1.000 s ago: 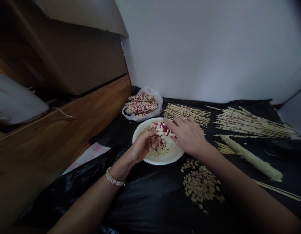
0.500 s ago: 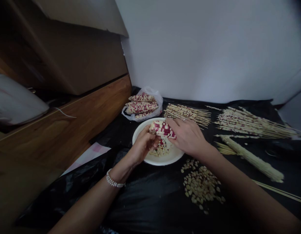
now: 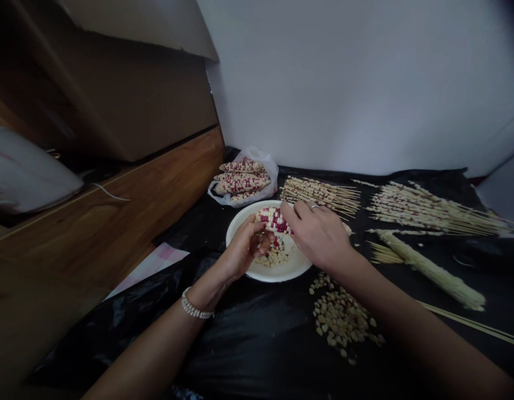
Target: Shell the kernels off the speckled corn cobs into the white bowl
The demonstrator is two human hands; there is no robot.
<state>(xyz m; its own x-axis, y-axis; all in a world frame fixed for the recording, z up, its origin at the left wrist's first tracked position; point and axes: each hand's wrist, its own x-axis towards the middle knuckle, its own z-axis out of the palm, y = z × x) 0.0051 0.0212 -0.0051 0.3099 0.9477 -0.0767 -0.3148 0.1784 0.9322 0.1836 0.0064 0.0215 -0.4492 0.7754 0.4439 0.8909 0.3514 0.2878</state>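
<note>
An ear of corn with cream and purple-red kernels is held level above a white bowl. My left hand grips its left end, thumb and fingers closed around it. Over the right part of the ear lies my right hand, fingers curled on top and hiding much of it; a bit of cob shows past its far side. Loose kernels, cream with some red, lie in the bowl below. Whether single kernels are between my fingers is too small to tell.
Behind the bowl, a plastic bag holds several ears. Kernel-threaded skewers lie in a near bundle and a right-hand bundle. A bare cob and a kernel pile rest on black plastic sheeting. A wooden board borders the left.
My right hand has slid slightly right and forward along the ear, covering more of its right part. My left hand stays at the left end, its fingers shifted a little.
</note>
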